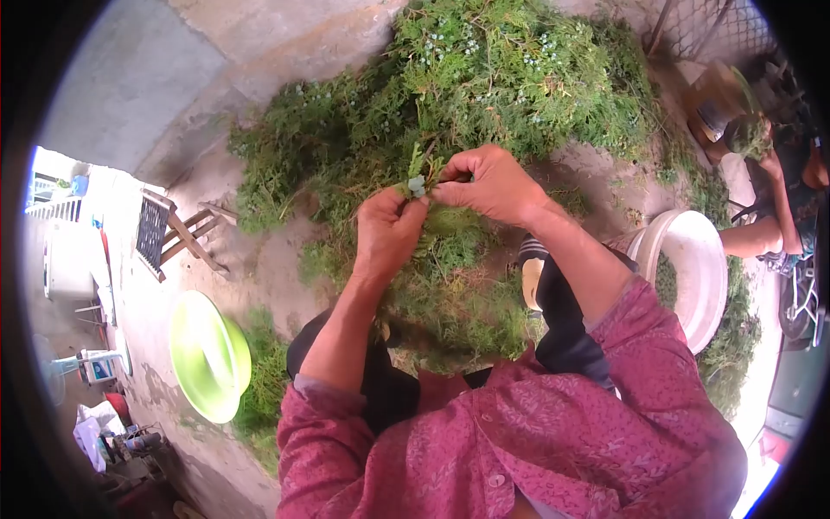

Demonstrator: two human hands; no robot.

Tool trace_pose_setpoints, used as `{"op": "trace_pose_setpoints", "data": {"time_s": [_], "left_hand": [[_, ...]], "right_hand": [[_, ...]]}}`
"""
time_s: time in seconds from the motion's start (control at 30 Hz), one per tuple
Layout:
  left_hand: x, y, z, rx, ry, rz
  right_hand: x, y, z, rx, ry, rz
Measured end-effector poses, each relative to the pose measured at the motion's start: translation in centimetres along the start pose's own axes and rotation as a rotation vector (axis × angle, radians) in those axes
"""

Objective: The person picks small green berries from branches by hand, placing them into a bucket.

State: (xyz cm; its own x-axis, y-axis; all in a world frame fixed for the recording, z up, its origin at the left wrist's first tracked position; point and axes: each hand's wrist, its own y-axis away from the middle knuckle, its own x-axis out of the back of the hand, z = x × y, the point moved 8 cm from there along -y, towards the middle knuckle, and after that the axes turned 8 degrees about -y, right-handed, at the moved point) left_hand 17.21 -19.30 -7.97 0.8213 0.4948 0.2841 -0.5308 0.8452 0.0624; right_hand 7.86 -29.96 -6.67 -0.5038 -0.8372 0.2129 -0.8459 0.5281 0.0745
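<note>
A small green sprig with a pale blue-green berry cluster (pixel 417 185) is held up in the middle of the view. My left hand (pixel 388 227) is closed, its thumb and fingers pinching the sprig from below. From the right, my right hand (pixel 491 185) reaches the sprig with thumb and forefinger pressed together beside the berries; whether a piece is between those fingertips is too small to tell. Behind the hands a big heap of leafy branches (pixel 519 82) carries many pale berries. More cut greenery (pixel 458 303) lies on the ground below my hands, between my knees.
A lime green basin (pixel 210 356) is on the left, near a small wooden folding stool (pixel 186 233). On the right is a white bucket (pixel 696 277) with greenery visible inside. Beyond it another person's arm (pixel 782 203) holds greenery near a container. A concrete wall rises behind.
</note>
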Motion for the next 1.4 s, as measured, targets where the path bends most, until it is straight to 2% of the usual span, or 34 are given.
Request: {"op": "trace_pose_setpoints", "data": {"time_s": [0.17, 0.23, 0.33, 0.4, 0.43, 0.5, 0.53, 0.6, 0.67, 0.77, 0.8, 0.87, 1.0, 1.03, 1.07, 1.1, 1.13, 1.2, 1.4], "left_hand": [[-0.2, 0.2, 0.6, -0.041, -0.065, -0.028], [-0.4, 0.5, 0.3, 0.09, 0.058, -0.082], [-0.8, 0.4, 0.2, 0.091, 0.048, -0.097], [-0.6, 0.4, -0.2, 0.121, 0.103, -0.094], [-0.4, 0.3, -0.4, 0.148, 0.152, -0.096], [0.5, -0.1, -0.6, 0.153, 0.182, -0.062], [1.0, -0.1, -0.8, 0.16, 0.211, -0.032], [1.0, 0.1, -1.0, 0.154, 0.16, -0.046], [0.7, 0.2, -0.8, 0.152, 0.008, -0.025], [0.1, -0.1, -1.2, 0.119, -0.045, -0.061], [-0.1, -0.1, -1.5, 0.118, -0.046, -0.061], [-0.4, -0.3, -2.0, 0.103, -0.003, -0.044], [-0.6, -0.4, -1.9, -0.022, -0.186, -0.04], [-0.6, -0.3, -1.1, -0.124, -0.284, -0.009], [-0.7, -0.1, -0.2, -0.229, -0.38, 0.021], [-0.9, 0.1, 0.4, -0.232, -0.377, 0.01], [-0.8, 0.4, 1.1, -0.197, -0.411, 0.008], [-0.8, 0.4, 1.0, -0.167, -0.444, 0.005], [-1.2, 0.5, 0.7, -0.244, -0.603, -0.011]], "right_hand": [[-0.1, 0.0, -0.2, -0.016, 0.035, 0.027], [-0.2, 0.1, -0.3, -0.013, 0.004, 0.021], [-0.3, 0.3, 0.1, -0.096, -0.146, 0.037], [-0.8, 0.8, 0.8, -0.287, -0.324, 0.0], [-0.3, 0.8, 1.0, -0.286, -0.323, -0.002], [0.1, 0.9, 1.2, -0.305, -0.938, -0.109], [0.4, 1.0, 1.4, -0.307, -0.936, -0.112], [0.2, 0.9, -0.2, -0.232, -1.366, -0.192], [-0.3, 1.1, -1.4, -0.229, -1.299, -0.187], [-1.0, 0.9, -1.0, -0.246, -0.733, -0.138], [-1.3, 0.8, -0.6, -0.246, -0.733, -0.138], [-1.2, 0.5, 0.0, -0.17, -0.444, -0.076], [-2.9, 0.6, 1.0, -0.152, -0.41, -0.123], [-3.2, 0.5, 1.6, -0.156, -0.412, -0.119], [-3.1, 0.3, 1.7, -0.098, -0.286, -0.09], [-2.8, 0.3, 1.5, -0.041, -0.157, -0.059], [-2.7, 0.5, 1.5, -0.046, -0.156, -0.049], [-2.9, 0.7, 1.9, -0.139, -0.249, -0.065], [-3.4, 0.8, 2.8, -0.198, -0.28, -0.114]]}}
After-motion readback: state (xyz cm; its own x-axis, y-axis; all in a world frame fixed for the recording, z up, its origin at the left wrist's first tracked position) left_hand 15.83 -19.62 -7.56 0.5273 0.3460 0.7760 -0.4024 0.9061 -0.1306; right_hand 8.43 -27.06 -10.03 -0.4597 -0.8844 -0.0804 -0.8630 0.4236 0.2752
